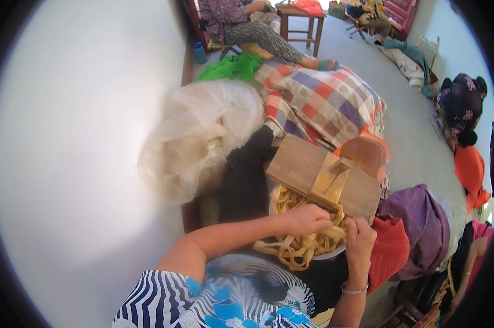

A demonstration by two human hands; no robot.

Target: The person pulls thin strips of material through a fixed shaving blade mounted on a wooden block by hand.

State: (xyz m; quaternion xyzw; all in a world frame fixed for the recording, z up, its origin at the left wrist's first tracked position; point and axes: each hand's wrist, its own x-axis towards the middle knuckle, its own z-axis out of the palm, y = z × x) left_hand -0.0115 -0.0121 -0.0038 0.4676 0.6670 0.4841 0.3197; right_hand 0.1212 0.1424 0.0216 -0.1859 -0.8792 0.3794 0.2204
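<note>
Both my fists are close together over a white basin point(334, 253) in my lap, heaped with flat tan strips point(297, 252). Some strips hang over the basin's near rim. My left hand point(306, 220) is closed, knuckles up, at a tan strip among the pile. My right hand point(360, 236), a bracelet at its wrist, is closed just to the right. A short piece of strip shows between the two fists; its ends are hidden by my fingers. Just beyond them lies a brown wooden board point(290, 161) with a lighter slotted wooden block point(330, 179) fixed across it.
An orange basin point(364, 156) stands behind the board, near a checkered cloth bundle point(334, 98). A cloudy plastic bag point(203, 136) bulges at left beside the white wall point(88, 147). Purple cloth point(416, 227) lies at right. Other people sit at the far end and along the right.
</note>
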